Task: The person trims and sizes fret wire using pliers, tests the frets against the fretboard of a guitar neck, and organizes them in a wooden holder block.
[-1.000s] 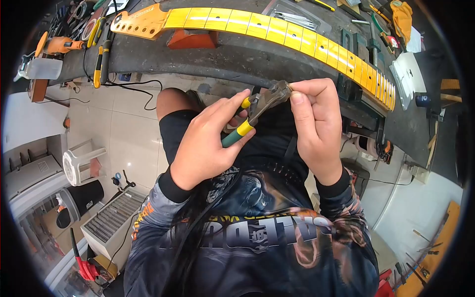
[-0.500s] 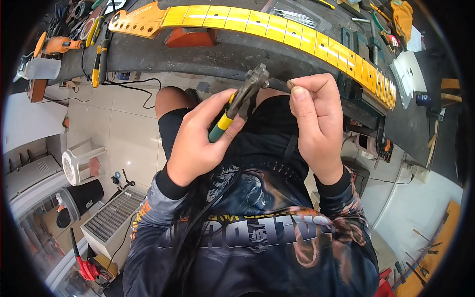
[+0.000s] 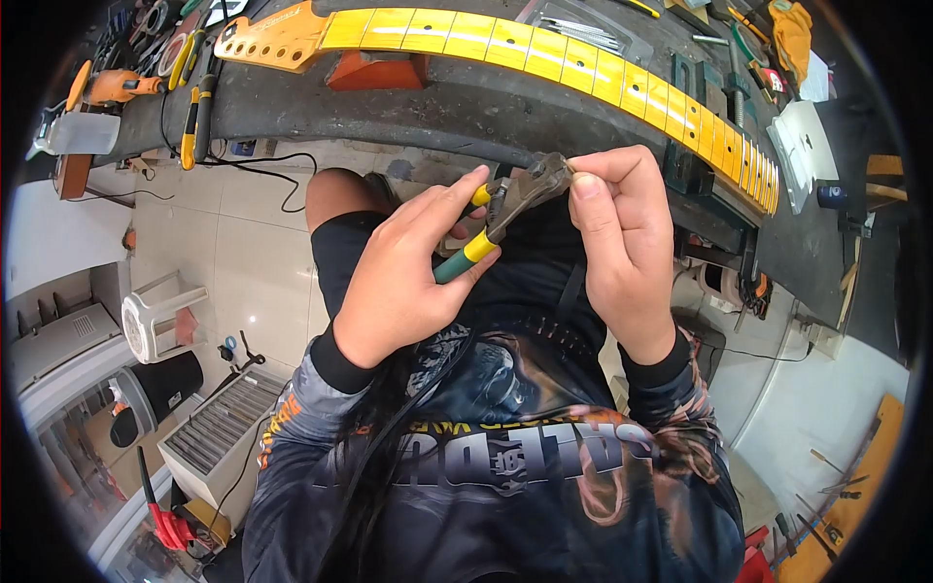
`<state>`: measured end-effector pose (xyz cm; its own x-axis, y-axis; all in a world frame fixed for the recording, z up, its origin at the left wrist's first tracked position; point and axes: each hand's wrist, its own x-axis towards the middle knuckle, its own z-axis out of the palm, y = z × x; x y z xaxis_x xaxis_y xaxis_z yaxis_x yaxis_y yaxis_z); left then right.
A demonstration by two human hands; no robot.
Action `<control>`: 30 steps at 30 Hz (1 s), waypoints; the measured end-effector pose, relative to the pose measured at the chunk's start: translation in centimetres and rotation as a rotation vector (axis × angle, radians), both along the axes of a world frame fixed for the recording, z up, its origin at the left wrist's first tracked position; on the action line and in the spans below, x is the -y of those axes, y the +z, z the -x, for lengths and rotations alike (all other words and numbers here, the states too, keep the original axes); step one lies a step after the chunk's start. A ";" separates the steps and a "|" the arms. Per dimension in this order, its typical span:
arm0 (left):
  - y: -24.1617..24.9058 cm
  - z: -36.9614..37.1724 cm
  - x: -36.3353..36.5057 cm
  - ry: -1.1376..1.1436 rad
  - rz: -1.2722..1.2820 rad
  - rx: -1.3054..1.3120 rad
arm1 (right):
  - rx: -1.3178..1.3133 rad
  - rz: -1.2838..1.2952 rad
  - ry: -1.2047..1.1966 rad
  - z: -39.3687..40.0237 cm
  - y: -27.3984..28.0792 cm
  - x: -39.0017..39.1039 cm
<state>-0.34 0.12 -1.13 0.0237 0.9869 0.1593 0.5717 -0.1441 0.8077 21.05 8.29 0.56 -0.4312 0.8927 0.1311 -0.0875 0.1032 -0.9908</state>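
Observation:
My left hand is closed around the green and yellow handles of a pair of pliers. The handles are spread, and the metal jaws point up and to the right, right at the fingertips of my right hand. Thumb and forefinger of that hand pinch a small thin piece, mostly hidden by the fingers and the jaws; I cannot tell its kind. Beyond both hands a guitar neck with a glossy yellow fretboard and black dot inlays lies across the bench, its headstock to the left.
A red-brown block supports the neck near its headstock. On the dark workbench are another yellow-black handled tool, an orange power tool and a clear tray of thin metal pieces. A white stool stands on the floor.
My left hand has moved the pliers up and right, bringing the jaws to the right fingertips. The plier handles are spread wider now. My right hand has barely moved.

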 end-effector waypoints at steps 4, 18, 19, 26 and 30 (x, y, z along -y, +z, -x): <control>0.3 -0.2 0.2 0.001 0.021 0.027 | 0.091 -0.062 -0.033 -0.1 -0.1 -0.1; -0.2 0.2 0.5 0.271 0.131 0.471 | -0.059 0.063 -0.049 -0.1 -0.3 -0.1; -0.1 0.4 0.4 0.271 0.129 0.471 | -0.096 0.105 -0.019 -0.1 -0.2 -0.2; -0.5 0.0 0.4 0.177 0.157 0.637 | -0.284 0.357 0.090 -0.1 0.7 -0.2; -0.8 0.5 0.6 0.054 0.126 0.732 | -0.331 0.399 0.144 -0.3 0.5 -0.5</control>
